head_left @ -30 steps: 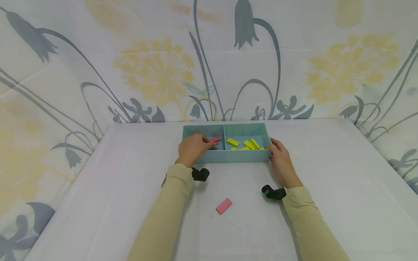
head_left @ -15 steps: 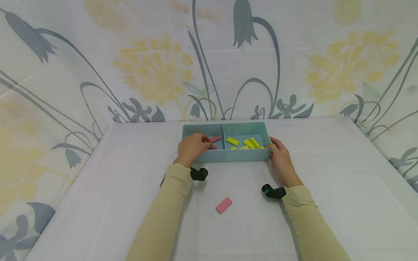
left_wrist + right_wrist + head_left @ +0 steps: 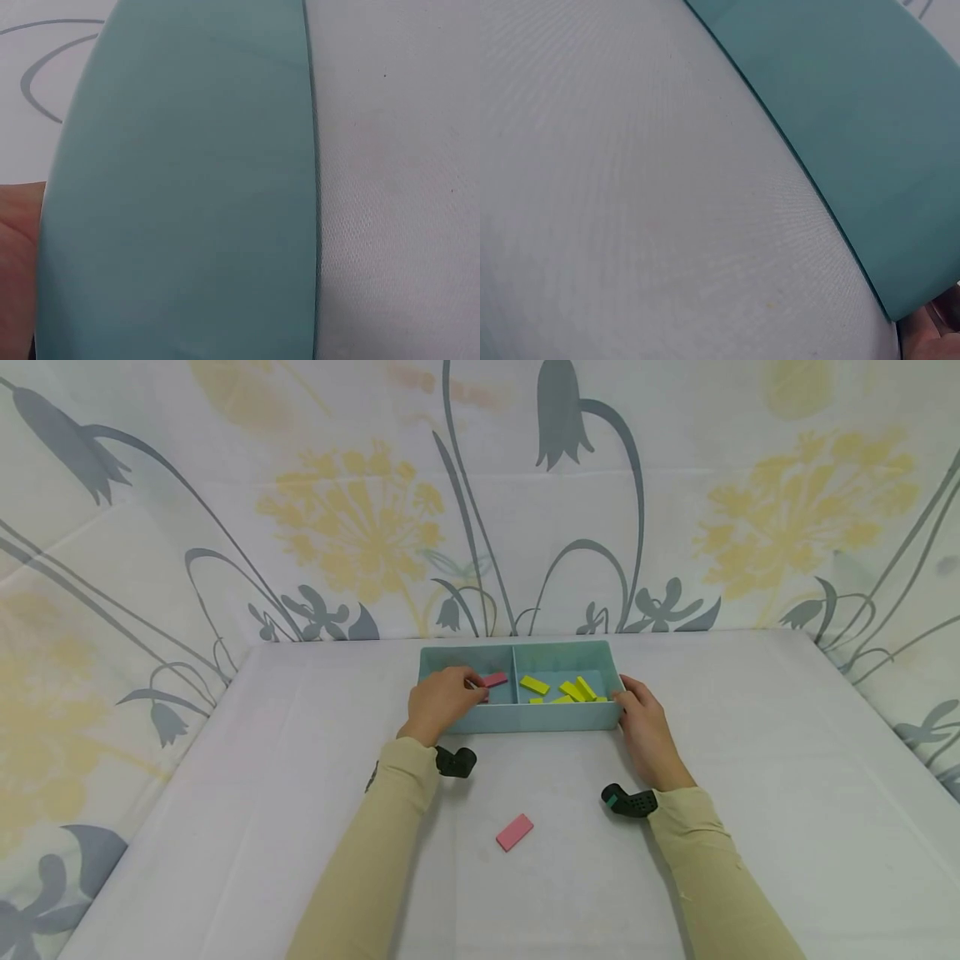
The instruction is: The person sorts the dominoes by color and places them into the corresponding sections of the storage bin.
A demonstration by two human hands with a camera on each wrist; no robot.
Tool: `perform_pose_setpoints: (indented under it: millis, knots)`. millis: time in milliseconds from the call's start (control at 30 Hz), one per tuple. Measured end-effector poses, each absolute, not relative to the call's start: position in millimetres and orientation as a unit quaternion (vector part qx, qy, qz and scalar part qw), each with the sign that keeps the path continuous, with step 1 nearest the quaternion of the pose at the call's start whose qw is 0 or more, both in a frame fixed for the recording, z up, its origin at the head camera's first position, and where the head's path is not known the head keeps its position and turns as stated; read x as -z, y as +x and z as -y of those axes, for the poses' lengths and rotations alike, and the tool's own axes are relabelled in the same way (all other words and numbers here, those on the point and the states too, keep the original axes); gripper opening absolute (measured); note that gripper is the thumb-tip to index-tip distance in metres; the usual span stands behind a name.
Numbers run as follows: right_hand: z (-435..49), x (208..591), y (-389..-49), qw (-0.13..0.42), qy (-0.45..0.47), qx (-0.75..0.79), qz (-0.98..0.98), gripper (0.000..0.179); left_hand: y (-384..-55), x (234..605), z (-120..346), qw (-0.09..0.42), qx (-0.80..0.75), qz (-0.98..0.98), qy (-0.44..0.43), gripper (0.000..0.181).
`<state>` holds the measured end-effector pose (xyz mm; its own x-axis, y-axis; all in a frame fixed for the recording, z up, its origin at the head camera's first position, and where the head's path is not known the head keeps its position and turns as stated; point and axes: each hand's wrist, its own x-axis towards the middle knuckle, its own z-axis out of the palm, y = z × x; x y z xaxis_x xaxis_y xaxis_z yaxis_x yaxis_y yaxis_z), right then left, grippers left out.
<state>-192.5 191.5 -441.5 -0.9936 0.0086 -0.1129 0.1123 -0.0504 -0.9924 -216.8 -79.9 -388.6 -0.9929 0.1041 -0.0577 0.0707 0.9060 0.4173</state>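
A pale teal two-part box stands at the back of the table. My left hand reaches over its front wall into the left compartment. Its curled thumb and fingers seem to pinch a pink block, mostly hidden beneath the fingertips. Another flat pink block lies just beyond them. At the box's right front corner my right hand grips the side wall. Both wrist views are mostly filled by the box's outer wall, with only a bit of each hand at the edge.
Several yellow blocks lie scattered in the right compartment, behind a divider. One pink block rests on the white tablecloth between the forearms. A flower-patterned cloth hangs behind the table.
The pink block at my left fingertips has gone lower and slightly left, and less of it shows. My right hand and the box stay in place.
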Motion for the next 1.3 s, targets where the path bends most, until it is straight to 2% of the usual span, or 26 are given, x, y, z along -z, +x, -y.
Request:
perform_pose_setpoints:
  millis: [500, 767, 867, 1000, 1167, 1300]
  knots:
    - [-191, 444, -194, 0.032, 0.041, 0.730, -0.681, 0.053, -209, 397, 84, -0.071, -0.291, -0.950, 0.085, 0.019]
    - [-192, 444, -194, 0.031, 0.046, 0.724, -0.688, 0.053, -202, 401, 81, -0.191, -0.304, -0.920, 0.159, 0.016]
    - [-192, 443, -193, 0.030, 0.045, 0.722, -0.690, 0.053, -197, 402, 80, -0.219, -0.310, -0.906, 0.186, 0.016]
    - [-191, 442, -193, 0.032, 0.046, 0.721, -0.691, 0.053, -188, 404, 77, -0.224, -0.323, -0.896, 0.209, 0.016]
    - [-191, 442, -193, 0.035, 0.047, 0.722, -0.689, 0.054, -176, 404, 75, -0.195, -0.317, -0.905, 0.207, 0.016]
    - [-191, 441, -192, 0.036, 0.045, 0.725, -0.686, 0.054, -168, 405, 74, -0.209, -0.300, -0.908, 0.205, 0.013]
